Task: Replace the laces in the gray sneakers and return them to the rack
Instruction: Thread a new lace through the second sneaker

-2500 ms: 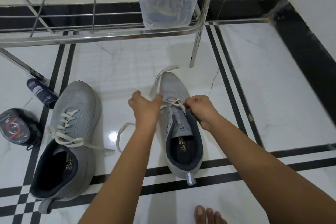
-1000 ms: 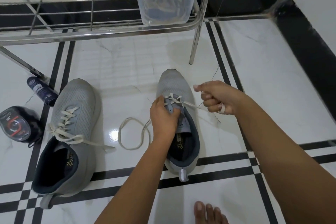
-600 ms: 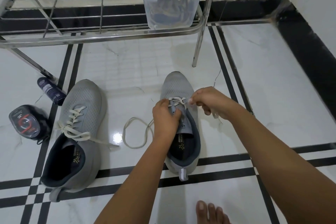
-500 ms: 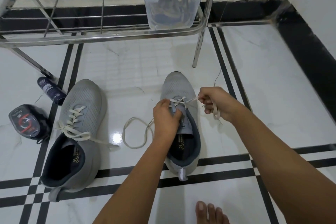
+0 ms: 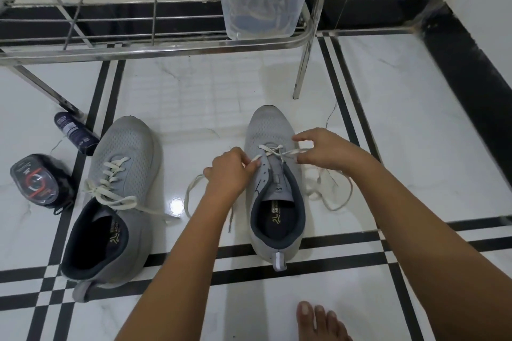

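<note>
**Change.** Half a second ago the left hand [image 5: 228, 171] gripped the right sneaker [image 5: 273, 194] at its tongue while the right hand [image 5: 324, 151] drew the lace [image 5: 277, 150] out sideways. The left hand has now let go of the shoe and pinches a lace end at the left-side eyelets. The right hand pinches the other run of lace, held just off the shoe's right edge. Slack lies looped on the floor [image 5: 415, 133] on both sides of the shoe.

**Reading.** Only the toe-end crossing is threaded, and the eyelets nearer the collar look bare. This shoe is judged early in its lacing, and the return to the rack is still some way off.

**Task items.**
- The right sneaker is on the floor in front of the rack's [image 5: 155, 46] right leg, toe toward it.
- The left sneaker [image 5: 110, 196] is well apart to the left. It is laced, with its ends loose on the floor.

**Containers.**
- The box [image 5: 263, 0] is clear with a dark lid on. It stands at the right end of the rack shelf, against the post. Pale and bluish shapes show inside, but I cannot tell what they are.
- Both sneakers are empty, with their insoles showing.

**Other.** A bottle [image 5: 76, 133] and a tin [image 5: 36, 183] lie by the rack's left leg.
</note>
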`<state>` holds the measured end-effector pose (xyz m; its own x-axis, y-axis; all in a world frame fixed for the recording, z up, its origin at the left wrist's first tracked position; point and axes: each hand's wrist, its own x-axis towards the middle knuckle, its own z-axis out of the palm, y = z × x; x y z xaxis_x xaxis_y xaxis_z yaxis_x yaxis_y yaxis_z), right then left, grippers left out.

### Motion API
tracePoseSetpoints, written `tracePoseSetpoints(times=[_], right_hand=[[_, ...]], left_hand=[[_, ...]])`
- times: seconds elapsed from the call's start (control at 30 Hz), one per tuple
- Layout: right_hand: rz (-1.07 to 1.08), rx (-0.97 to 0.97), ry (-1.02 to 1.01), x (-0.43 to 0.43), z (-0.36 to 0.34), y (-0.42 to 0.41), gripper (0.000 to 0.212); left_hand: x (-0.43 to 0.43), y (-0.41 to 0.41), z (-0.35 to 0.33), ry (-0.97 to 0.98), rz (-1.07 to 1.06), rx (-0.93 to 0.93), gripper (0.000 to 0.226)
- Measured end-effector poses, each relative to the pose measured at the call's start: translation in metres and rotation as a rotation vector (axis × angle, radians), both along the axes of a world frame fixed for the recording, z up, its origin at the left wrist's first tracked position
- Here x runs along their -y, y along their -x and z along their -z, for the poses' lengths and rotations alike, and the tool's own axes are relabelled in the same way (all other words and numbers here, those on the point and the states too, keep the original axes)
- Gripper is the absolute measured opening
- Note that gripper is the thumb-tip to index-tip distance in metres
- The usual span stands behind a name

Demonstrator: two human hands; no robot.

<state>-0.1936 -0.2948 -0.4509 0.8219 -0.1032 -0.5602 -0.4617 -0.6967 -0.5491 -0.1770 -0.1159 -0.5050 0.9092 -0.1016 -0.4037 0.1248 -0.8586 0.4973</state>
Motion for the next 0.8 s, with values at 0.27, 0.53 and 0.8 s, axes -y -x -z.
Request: tracePoseSetpoints(times=[0.27, 0.53, 0.8], right_hand=[[0.084, -0.111, -0.153, -0.033, -0.015, -0.013, 0.036], [0.033, -0.226, -0.205, -0.028, -0.021, -0.019, 0.024], [0.093, -0.260, -0.400, -0.005, -0.025, -0.007, 0.025]], left_hand=[[0.004, 0.010, -0.040, 0.268, 0.207, -0.023, 0.025], [-0.003, 0.006, -0.047, 0.378, 0.230, 0.168, 0.016], [0.013, -0.010, -0.029, 0.320, 0.280, 0.235, 0.019]])
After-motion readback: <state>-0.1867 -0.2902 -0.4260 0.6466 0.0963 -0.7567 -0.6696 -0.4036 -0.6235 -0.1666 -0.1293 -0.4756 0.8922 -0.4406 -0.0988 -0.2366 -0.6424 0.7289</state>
